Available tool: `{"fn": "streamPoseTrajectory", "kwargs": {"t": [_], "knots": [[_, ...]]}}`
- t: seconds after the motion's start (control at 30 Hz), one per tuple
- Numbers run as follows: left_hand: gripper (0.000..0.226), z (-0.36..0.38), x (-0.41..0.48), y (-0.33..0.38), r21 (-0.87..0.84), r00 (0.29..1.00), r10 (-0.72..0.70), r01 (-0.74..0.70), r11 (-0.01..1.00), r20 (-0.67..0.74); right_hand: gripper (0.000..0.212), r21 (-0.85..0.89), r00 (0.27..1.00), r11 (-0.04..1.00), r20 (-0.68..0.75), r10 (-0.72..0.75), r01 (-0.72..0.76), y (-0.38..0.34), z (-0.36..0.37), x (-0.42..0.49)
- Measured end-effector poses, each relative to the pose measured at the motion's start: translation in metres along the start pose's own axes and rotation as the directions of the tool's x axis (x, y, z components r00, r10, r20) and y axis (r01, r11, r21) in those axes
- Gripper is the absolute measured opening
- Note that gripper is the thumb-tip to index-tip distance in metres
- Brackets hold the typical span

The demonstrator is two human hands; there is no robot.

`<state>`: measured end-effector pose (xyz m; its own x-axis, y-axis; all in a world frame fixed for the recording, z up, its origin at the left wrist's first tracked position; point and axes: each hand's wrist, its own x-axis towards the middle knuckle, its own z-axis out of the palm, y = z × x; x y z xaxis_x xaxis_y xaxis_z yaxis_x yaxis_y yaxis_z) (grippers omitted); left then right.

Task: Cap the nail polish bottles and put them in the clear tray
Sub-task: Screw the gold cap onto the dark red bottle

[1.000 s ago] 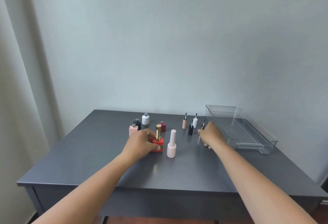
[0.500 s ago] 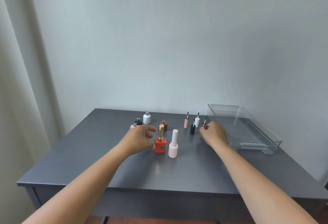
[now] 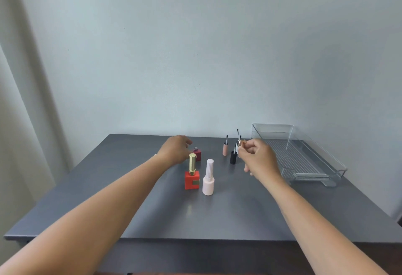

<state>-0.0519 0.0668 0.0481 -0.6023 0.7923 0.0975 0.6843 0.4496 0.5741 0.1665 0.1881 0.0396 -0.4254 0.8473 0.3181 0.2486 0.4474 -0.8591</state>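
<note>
The right hand pinches a little shiny cap in its fingertips, above the table, near the clear tray. The left hand hangs by a dark red bottle, fingers bent; I cannot tell if they hold anything.

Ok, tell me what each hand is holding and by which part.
Right hand pinches a small brush cap between thumb and fingertips, its shiny end sticking out; the gripped part is hidden. Left hand holds nothing, hovering by the dark red bottle.
</note>
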Motion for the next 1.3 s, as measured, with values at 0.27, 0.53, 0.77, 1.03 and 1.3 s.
{"fn": "streamPoseTrajectory", "kwargs": {"t": [0.27, 0.53, 0.77, 1.03, 1.3], "knots": [[0.033, 0.016, 0.014, 0.005, 0.101, 0.999, -0.019, 0.017, 0.995, 0.025, 0.002, 0.167, 0.999, 0.985, 0.033, 0.033, -0.038, 0.006, 0.003, -0.001], [0.017, -0.005, 0.003, 0.015, -0.361, 0.994, -0.050, 0.014, 0.932, -0.092, 0.011, 0.323, 0.998, 0.946, 0.064, 0.018, -0.038, -0.007, 0.002, -0.005], [0.022, -0.038, -0.029, 0.031, -0.531, 0.985, 0.045, -0.129, 0.837, -0.169, 0.008, 0.456, 0.994, 0.888, 0.065, -0.092, 0.053, -0.051, -0.002, -0.014], [0.024, -0.050, -0.060, 0.037, -0.431, 0.963, 0.118, -0.217, 0.876, -0.244, 0.009, 0.264, 0.976, 0.942, 0.001, -0.216, 0.208, -0.076, -0.001, -0.028], [0.024, -0.056, -0.072, 0.038, -0.375, 0.954, 0.151, -0.244, 0.894, -0.261, 0.010, 0.178, 0.965, 0.949, -0.007, -0.261, 0.258, -0.084, -0.001, -0.034]]}}
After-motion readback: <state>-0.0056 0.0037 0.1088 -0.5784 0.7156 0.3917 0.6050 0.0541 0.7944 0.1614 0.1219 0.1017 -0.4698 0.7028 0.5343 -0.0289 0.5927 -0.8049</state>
